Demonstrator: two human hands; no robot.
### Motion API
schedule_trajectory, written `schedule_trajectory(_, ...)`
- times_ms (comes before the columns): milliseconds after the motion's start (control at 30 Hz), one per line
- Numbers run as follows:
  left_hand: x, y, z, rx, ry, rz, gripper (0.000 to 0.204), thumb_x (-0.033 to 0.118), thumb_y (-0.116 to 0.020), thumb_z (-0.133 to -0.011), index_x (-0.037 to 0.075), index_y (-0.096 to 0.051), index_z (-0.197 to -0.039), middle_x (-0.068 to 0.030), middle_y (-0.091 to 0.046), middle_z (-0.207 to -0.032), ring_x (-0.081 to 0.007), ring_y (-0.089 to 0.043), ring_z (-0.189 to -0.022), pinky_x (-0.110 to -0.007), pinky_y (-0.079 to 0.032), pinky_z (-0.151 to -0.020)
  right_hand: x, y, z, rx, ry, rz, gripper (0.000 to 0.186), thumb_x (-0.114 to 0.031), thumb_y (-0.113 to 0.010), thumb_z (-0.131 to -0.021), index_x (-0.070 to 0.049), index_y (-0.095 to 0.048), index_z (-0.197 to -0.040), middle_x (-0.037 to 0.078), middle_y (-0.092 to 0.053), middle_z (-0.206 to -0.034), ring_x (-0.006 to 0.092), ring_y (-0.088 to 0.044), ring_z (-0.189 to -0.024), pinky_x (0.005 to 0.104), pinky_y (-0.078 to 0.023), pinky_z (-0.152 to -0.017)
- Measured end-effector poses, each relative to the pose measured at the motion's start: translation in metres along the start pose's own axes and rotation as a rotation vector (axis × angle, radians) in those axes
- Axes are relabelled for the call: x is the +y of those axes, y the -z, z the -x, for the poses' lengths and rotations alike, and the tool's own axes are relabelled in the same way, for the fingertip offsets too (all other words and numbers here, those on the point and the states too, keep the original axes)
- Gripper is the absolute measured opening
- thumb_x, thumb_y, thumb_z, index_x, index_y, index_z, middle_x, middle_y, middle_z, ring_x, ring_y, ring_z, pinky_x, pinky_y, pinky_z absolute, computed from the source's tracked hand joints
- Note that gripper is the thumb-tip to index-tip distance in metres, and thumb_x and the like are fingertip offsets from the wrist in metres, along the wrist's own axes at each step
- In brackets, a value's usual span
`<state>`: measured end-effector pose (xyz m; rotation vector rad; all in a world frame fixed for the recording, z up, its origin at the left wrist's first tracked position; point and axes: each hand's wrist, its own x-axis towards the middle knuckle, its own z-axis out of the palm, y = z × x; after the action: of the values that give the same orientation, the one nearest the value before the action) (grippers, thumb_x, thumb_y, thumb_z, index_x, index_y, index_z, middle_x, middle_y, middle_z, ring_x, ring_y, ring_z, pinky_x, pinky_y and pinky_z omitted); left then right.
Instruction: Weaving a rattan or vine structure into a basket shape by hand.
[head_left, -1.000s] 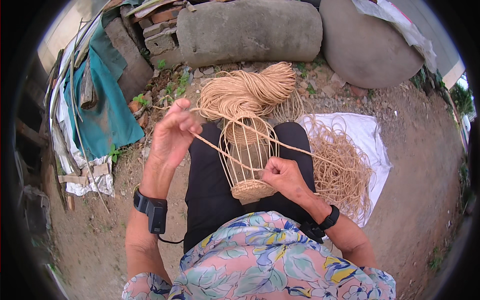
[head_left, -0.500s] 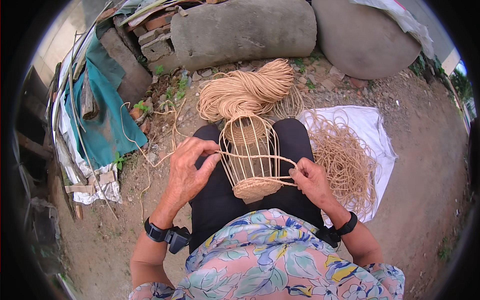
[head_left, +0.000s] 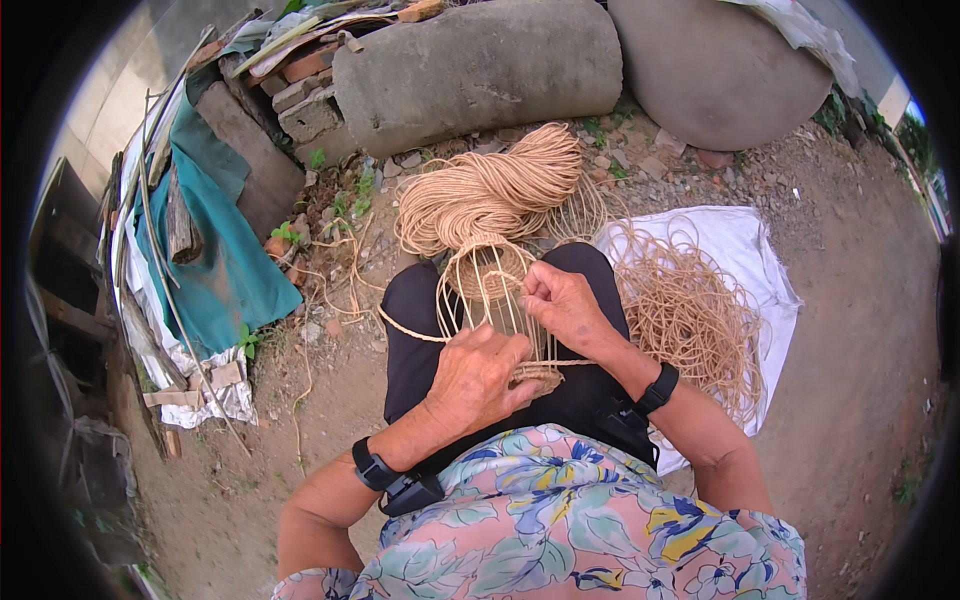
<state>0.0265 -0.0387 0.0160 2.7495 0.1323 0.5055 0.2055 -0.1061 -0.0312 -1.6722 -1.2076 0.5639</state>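
Note:
An open-ribbed basket (head_left: 537, 377) of pale cord or cane stakes lies across my lap, with a tightly woven band at its near and far ends. My left hand (head_left: 475, 372) is closed over its near left side, fingers curled about the stakes and hiding part of the near band. Further up on the right, my right hand (head_left: 568, 308) pinches a twisted cord (head_left: 400, 330) among the stakes. That cord loops out to the left over my knee. The exact spot between the right fingertips is hard to see.
A thick hank of tan cord (head_left: 490, 190) lies beyond the basket. On the right, loose cord (head_left: 690, 320) is heaped on a white sheet (head_left: 775, 290). A concrete cylinder (head_left: 480, 75), a grey round slab (head_left: 715, 75) and teal cloth (head_left: 225, 240) border the dirt ground.
My left hand has moved right onto the near part of the basket. My right hand has gone up and left to the stakes. The cord, stretched between both hands before, now loops out leftward.

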Motion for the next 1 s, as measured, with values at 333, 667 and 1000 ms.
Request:
schedule_trajectory(333, -0.008, -0.002, 0.018, 0.189, 0.095, 0.099, 0.035, 0.014, -0.084, -0.060, 0.008, -0.057, -0.083, -0.0060, -0.057, -0.074, -0.0250, -0.053, -0.068, -0.036, -0.045, -0.059, -0.045, -0.016, -0.006, 0.085, 0.085, 0.375, 0.015, -0.005, -0.058, -0.080, -0.004, -0.052, -0.094, 0.020, -0.064, -0.082, 0.0409, -0.063, -0.077, 0.0507, -0.048, -0.066)
schedule_trajectory(667, -0.012, -0.010, 0.035, 0.240, 0.116, 0.166, 0.034, 0.012, -0.085, -0.060, 0.008, -0.061, -0.083, -0.0044, -0.061, -0.073, -0.0227, -0.055, -0.068, -0.034, -0.046, -0.059, -0.048, 0.003, 0.053, 0.099, -0.014, 0.349, 0.019, -0.005, -0.057, -0.077, -0.004, -0.051, -0.094, 0.018, -0.062, -0.070, 0.0390, -0.062, -0.064, 0.0487, -0.048, -0.060)
schedule_trajectory(1000, -0.012, -0.004, 0.034, 0.168, 0.036, 0.113, 0.032, 0.015, -0.084, -0.062, 0.008, -0.063, -0.085, -0.0054, -0.060, -0.077, -0.0228, -0.052, -0.069, -0.035, -0.044, -0.061, -0.012, 0.017, 0.085, 0.167, -0.197, -0.070, 0.011, -0.007, -0.063, -0.081, -0.003, -0.053, -0.082, 0.007, -0.052, -0.057, 0.0188, -0.053, -0.050, 0.0344, -0.042, -0.049)
